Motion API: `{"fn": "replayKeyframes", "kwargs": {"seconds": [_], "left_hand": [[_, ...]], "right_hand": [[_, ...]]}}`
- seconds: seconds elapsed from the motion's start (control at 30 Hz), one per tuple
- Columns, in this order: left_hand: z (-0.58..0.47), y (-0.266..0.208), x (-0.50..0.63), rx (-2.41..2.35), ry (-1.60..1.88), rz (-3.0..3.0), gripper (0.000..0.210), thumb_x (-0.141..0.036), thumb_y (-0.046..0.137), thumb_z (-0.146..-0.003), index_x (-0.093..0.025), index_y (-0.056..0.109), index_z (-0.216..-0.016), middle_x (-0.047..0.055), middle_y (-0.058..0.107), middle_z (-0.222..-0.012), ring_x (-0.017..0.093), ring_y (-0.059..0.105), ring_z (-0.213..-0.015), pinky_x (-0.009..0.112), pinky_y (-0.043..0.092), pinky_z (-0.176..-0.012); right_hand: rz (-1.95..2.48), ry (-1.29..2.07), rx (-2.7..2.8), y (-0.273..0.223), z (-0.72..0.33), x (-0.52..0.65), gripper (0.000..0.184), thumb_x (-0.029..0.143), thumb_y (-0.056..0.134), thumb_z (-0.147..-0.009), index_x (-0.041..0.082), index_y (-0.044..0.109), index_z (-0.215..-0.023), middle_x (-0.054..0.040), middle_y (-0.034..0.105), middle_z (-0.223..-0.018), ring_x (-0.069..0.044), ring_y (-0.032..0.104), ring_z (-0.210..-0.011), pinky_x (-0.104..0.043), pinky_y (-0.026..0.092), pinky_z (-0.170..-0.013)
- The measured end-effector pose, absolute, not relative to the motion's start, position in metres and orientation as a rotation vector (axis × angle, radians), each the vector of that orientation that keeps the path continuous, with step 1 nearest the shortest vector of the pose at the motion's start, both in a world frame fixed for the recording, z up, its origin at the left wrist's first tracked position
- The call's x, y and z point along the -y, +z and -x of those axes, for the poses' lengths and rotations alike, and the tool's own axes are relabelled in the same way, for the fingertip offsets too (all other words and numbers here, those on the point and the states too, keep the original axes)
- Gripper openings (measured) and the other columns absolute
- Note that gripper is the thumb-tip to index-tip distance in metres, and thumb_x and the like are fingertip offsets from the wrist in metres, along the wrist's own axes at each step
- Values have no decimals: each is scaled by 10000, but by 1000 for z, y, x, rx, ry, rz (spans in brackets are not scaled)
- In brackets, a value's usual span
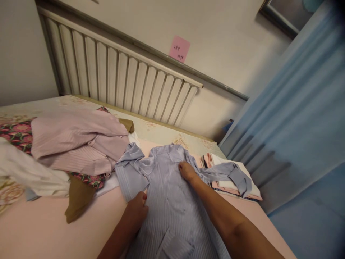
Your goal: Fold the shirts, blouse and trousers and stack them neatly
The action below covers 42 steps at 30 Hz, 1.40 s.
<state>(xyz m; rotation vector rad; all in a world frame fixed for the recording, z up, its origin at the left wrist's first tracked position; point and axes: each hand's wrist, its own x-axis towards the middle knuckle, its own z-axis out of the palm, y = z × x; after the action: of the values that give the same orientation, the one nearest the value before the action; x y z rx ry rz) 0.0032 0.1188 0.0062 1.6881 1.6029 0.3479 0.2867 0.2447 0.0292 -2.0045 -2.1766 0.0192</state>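
Note:
A blue-grey striped shirt (pixel 172 201) lies spread on the pink sheet, its collar toward the wall. One sleeve is bunched at the left; the other stretches right over a folded stack. My left hand (pixel 137 210) is closed at the shirt's left side edge, fingers pinching the cloth. Higher up, near the collar, my right hand (pixel 186 170) is closed on the front of the shirt, its fingertips partly hidden. A fold of the same cloth lies across the lower front.
At the left is a heap of clothes: a pink garment (pixel 78 136), a white one (pixel 29 169) and an olive one (pixel 81 198). Folded clothes (pixel 234 180) are stacked at the right, beside a blue curtain (pixel 285 118). A radiator (pixel 118 72) lines the wall behind.

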Motion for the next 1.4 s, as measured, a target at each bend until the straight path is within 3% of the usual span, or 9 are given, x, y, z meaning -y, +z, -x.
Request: {"fn": "replayKeyframes", "kwargs": {"seconds": [0.3, 0.5, 0.67, 0.8, 0.97, 1.13, 1.4], "left_hand": [[-8, 16, -121, -1615, 447, -1538, 325, -198, 486, -830, -142, 548, -1144, 49, 676, -870, 170, 640, -860, 243, 406, -722], [-12, 17, -122, -1617, 513, -1498, 319, -174, 495, -815, -144, 557, -1126, 22, 670, -814, 148, 630, -778, 238, 401, -687], [-12, 17, -120, -1613, 478, -1547, 296, -156, 505, -809, -136, 549, -1101, 26, 665, -805, 143, 615, -758, 229, 391, -668], [-12, 20, -118, -1624, 462, -1584, 307, -154, 517, -803, -129, 549, -1106, 61, 674, -887, 159, 624, -847, 230, 394, -696], [-11, 21, -116, -1621, 431, -1609, 287, -131, 527, -770, -168, 568, -1052, 51, 681, -907, 173, 635, -873, 249, 397, -720], [-10, 17, -116, -1566, 459, -1622, 236, -110, 531, -736, -177, 586, -956, 47, 685, -893, 180, 635, -866, 262, 402, -732], [-8, 18, -118, -1578, 413, -1639, 244, -107, 518, -755, -163, 566, -987, 69, 692, -933, 188, 641, -903, 247, 397, -713]], "right_hand": [[1761, 12, 2138, 38, -253, -209, 240, 105, 448, -871, 174, 633, -1006, -89, 638, -1041, -177, 539, -1015, -258, 363, -895], [1567, 115, 2244, 42, -201, -200, 178, 138, 476, -876, 194, 645, -892, -35, 649, -901, -149, 559, -860, -236, 384, -799], [1538, 138, 2313, 44, -152, -202, 82, 257, 574, -860, 209, 633, -833, -18, 660, -842, -144, 574, -782, -230, 387, -719], [1738, 117, 2358, 39, -124, -205, 191, 388, 615, -826, 204, 635, -872, -57, 680, -877, -182, 606, -818, -265, 421, -719], [1798, 149, 2296, 30, -113, -213, 80, 226, 569, -812, 200, 644, -824, -77, 694, -865, -198, 623, -835, -278, 428, -722], [1794, 236, 2121, 25, -113, -217, 141, 213, 508, -853, 196, 645, -825, -56, 689, -794, -175, 612, -771, -253, 417, -703], [1633, 458, 1973, 23, -122, -202, 153, 162, 508, -827, 200, 652, -860, 17, 686, -760, -120, 613, -693, -197, 447, -671]]}}
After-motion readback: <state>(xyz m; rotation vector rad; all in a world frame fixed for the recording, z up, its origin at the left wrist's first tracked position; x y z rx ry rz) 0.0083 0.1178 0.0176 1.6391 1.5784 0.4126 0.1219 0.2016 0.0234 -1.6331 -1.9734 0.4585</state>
